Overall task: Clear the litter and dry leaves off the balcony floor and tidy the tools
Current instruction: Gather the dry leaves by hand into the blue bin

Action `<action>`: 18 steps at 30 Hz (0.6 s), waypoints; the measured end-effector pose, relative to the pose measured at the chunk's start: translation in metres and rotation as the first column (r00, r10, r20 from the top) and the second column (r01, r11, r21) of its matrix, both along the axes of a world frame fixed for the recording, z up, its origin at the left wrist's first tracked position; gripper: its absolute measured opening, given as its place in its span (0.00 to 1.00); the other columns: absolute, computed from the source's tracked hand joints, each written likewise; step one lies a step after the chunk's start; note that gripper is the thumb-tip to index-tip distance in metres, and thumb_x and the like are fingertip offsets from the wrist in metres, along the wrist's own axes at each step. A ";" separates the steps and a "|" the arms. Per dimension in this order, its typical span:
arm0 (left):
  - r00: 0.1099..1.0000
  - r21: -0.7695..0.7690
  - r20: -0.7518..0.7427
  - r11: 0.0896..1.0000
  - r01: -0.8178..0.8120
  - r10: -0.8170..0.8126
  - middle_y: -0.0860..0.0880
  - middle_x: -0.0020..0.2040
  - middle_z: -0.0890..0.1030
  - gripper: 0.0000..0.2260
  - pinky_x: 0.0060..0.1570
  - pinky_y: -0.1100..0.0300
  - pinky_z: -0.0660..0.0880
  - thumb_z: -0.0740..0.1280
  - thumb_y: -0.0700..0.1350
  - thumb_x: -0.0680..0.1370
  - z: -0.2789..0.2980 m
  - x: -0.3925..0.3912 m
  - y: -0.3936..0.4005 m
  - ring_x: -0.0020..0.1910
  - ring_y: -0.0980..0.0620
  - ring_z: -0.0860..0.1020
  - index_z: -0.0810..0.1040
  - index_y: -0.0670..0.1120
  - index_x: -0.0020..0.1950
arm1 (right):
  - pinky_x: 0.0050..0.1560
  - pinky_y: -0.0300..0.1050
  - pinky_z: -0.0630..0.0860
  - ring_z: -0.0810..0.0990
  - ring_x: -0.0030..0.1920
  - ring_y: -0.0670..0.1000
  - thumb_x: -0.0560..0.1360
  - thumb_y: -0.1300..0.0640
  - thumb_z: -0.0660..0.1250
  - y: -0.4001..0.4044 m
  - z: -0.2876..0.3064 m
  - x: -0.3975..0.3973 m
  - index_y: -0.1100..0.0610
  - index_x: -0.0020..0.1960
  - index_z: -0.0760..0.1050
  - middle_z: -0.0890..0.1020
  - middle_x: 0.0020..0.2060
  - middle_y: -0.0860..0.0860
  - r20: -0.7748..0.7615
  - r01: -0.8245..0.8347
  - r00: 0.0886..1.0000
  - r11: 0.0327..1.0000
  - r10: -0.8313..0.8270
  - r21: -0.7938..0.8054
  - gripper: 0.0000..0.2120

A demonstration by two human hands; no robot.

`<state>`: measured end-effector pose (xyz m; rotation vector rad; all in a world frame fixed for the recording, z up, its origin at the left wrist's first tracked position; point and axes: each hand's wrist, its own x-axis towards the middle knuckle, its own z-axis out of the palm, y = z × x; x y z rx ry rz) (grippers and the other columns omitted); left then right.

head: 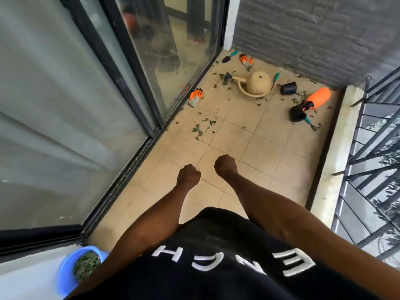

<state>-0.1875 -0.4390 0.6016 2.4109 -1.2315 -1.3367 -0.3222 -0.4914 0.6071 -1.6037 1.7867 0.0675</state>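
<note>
Head view: a blue basin (65, 271) of leaves was seen at the near left. Both hands, left hand (188, 176) and right hand (225, 165), were held out with fingers curled into fists, holding nothing. Dry leaves (202, 127) were scattered mid-floor; a watering can (255, 84), gloves (195, 97) and pots (288, 88) lay toward the far edge.

Watering can (257, 84) mid-floor — glove (195, 97) left, sprayer (317, 97) right.

Balcony surfaces looked hard and worn.
Matt beige floor tiles (249, 148), rough grey brick wall (313, 35), smooth beige plastic watering can (258, 84).
</note>
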 end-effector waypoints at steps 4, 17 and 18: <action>1.000 -0.022 -0.008 1.000 -0.004 0.004 0.42 0.58 0.81 0.12 0.52 0.57 0.73 0.65 0.44 0.77 0.001 -0.009 -0.060 0.59 0.40 0.77 0.79 0.40 0.57 | 0.40 0.43 0.71 0.80 0.48 0.60 0.77 0.66 0.56 -0.058 0.001 -0.007 0.66 0.45 0.78 0.82 0.48 0.61 -0.004 -0.001 1.000 1.000 0.001 0.013 0.11; 0.999 0.040 0.042 0.999 0.026 -0.028 0.47 0.31 0.74 0.14 0.36 0.60 0.68 0.65 0.42 0.76 -0.036 0.077 -0.302 0.32 0.47 0.73 0.70 0.44 0.30 | 0.41 0.44 0.73 0.78 0.42 0.58 0.77 0.65 0.57 -0.290 -0.023 0.034 0.63 0.34 0.71 0.81 0.41 0.60 -0.022 0.093 0.996 0.995 -0.092 0.046 0.13; 0.999 0.036 0.039 0.999 0.013 -0.014 0.46 0.33 0.76 0.13 0.36 0.60 0.68 0.64 0.42 0.76 -0.034 0.084 -0.323 0.33 0.46 0.73 0.71 0.43 0.30 | 0.39 0.43 0.72 0.76 0.40 0.56 0.77 0.65 0.57 -0.310 -0.024 0.041 0.61 0.32 0.69 0.78 0.38 0.59 -0.009 0.130 0.992 0.990 -0.130 0.048 0.15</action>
